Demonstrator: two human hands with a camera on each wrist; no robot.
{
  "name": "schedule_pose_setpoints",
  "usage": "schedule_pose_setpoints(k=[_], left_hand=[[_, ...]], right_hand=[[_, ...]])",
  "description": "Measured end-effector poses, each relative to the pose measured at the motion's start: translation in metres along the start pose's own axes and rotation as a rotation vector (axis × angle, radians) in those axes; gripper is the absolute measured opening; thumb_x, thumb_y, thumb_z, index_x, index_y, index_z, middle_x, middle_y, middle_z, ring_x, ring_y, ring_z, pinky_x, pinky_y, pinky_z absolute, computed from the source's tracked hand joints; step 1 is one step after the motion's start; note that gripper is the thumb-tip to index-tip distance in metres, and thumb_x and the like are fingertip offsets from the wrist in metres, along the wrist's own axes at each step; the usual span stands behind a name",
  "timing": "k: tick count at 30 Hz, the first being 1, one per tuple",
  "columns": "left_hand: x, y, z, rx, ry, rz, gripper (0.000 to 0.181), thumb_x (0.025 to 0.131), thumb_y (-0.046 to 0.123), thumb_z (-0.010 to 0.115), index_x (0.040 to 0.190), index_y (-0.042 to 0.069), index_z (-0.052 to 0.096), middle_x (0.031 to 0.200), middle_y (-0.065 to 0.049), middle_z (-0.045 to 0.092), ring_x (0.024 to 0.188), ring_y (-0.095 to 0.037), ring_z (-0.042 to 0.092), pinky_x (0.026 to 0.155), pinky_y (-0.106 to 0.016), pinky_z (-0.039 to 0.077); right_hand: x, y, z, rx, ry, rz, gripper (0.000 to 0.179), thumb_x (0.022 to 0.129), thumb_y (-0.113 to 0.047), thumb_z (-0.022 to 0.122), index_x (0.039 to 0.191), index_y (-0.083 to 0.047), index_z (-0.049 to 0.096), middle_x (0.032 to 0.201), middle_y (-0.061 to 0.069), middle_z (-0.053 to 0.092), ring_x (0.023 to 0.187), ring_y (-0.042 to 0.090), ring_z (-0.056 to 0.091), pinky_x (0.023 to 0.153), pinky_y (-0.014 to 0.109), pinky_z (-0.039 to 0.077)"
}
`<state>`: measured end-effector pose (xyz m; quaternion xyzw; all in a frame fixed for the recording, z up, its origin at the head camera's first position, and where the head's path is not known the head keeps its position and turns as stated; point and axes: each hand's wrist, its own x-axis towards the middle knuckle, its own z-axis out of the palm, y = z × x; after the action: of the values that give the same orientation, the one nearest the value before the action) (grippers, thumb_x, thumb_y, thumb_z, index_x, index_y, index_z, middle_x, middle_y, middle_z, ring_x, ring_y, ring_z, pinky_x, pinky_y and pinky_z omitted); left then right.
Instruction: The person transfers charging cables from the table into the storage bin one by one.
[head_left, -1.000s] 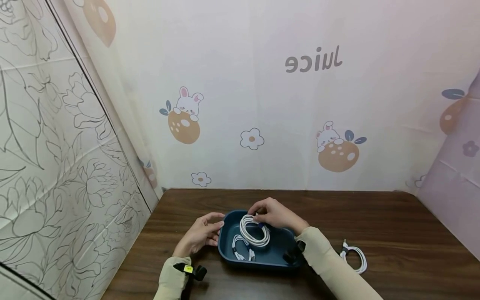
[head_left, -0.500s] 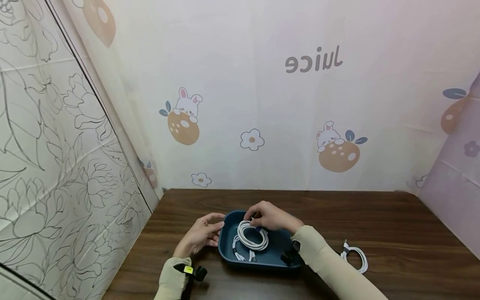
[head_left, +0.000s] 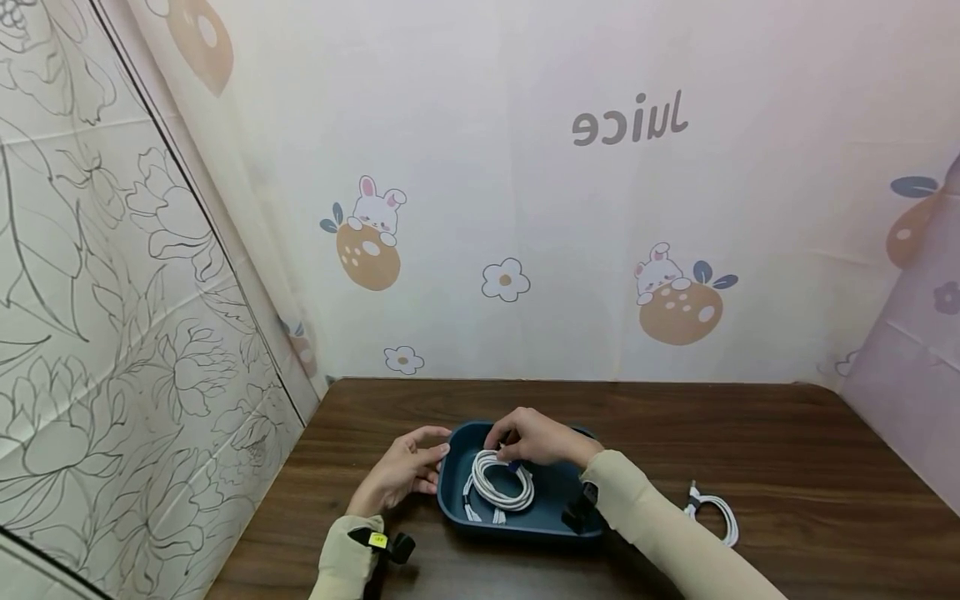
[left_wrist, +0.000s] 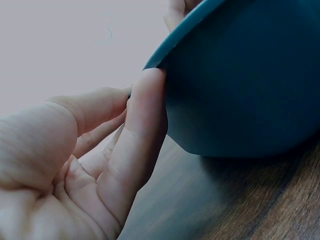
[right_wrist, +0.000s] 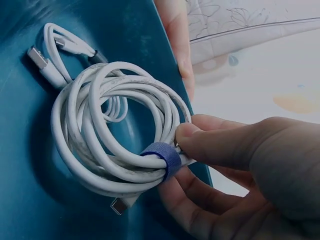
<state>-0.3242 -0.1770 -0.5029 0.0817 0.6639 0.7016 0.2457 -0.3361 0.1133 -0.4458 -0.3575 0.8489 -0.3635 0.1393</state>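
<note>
A coil of thick white cable (head_left: 512,502), bound by a blue strap (right_wrist: 166,156), is pinched between the thumb and fingers of my right hand (head_left: 551,440). The hand holds it inside a dark blue rectangular tray (head_left: 551,500). Beneath and beside that coil lies a thinner white cable (right_wrist: 51,70) with a USB plug, partly hidden by it. My left hand (head_left: 401,473) is at the tray's left end, its fingertips touching the outside just under the rim (left_wrist: 187,25); the fingers are not wrapped round it.
Another coiled white cable (head_left: 723,512) with a dark tie lies on the brown wooden table (head_left: 795,467), right of the tray and beside the right forearm. Printed cloth (head_left: 570,208) hangs behind the table and along its sides.
My right hand has lowered the thick coil slightly toward the left front of the tray, so it covers more of the thinner cable. The left hand stays in place.
</note>
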Motion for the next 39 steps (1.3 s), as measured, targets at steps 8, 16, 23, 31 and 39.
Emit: schedule_pose_setpoints(k=[8,16,23,31,39], left_hand=[[0.001,-0.001,-0.001,0.005,0.000,0.000,0.048,0.101,0.026,0.068,0.145,0.012,0.052,0.080,-0.003,0.064,0.061,-0.011,0.066,0.056,-0.026,0.061],[0.001,0.001,0.000,0.017,0.005,0.004,0.047,0.102,0.024,0.067,0.145,0.011,0.051,0.080,-0.003,0.063,0.061,-0.011,0.065,0.056,-0.026,0.061],[0.000,-0.001,0.001,0.014,0.005,0.004,0.046,0.102,0.024,0.066,0.145,0.012,0.052,0.081,-0.003,0.063,0.061,-0.011,0.065,0.057,-0.026,0.061],[-0.001,-0.002,0.001,0.003,-0.001,0.000,0.047,0.102,0.024,0.067,0.144,0.012,0.052,0.080,-0.004,0.063,0.060,-0.011,0.065,0.056,-0.026,0.061],[-0.003,-0.002,0.001,0.005,-0.006,0.010,0.047,0.102,0.024,0.066,0.145,0.012,0.052,0.080,-0.003,0.063,0.061,-0.010,0.065,0.057,-0.026,0.061]], right_hand=[[0.005,0.000,0.002,-0.005,-0.023,0.017,0.019,0.094,-0.003,0.073,0.110,-0.011,0.079,0.107,0.002,0.076,0.084,0.015,0.066,0.072,0.021,0.057],[0.004,0.004,0.002,-0.014,-0.043,0.018,0.020,0.094,-0.001,0.072,0.111,-0.010,0.079,0.107,0.003,0.075,0.083,0.013,0.067,0.071,0.022,0.057],[0.004,0.002,0.003,-0.038,-0.113,0.032,0.023,0.094,-0.001,0.072,0.114,-0.012,0.079,0.115,0.002,0.074,0.090,0.010,0.066,0.078,0.023,0.057],[0.003,-0.002,0.002,-0.032,-0.151,0.026,0.025,0.095,-0.001,0.070,0.117,-0.011,0.077,0.119,0.003,0.073,0.090,0.010,0.063,0.077,0.023,0.057],[0.001,-0.010,-0.003,0.027,-0.134,0.072,0.025,0.095,-0.002,0.071,0.119,-0.009,0.076,0.121,0.007,0.073,0.092,0.018,0.065,0.074,0.026,0.057]])
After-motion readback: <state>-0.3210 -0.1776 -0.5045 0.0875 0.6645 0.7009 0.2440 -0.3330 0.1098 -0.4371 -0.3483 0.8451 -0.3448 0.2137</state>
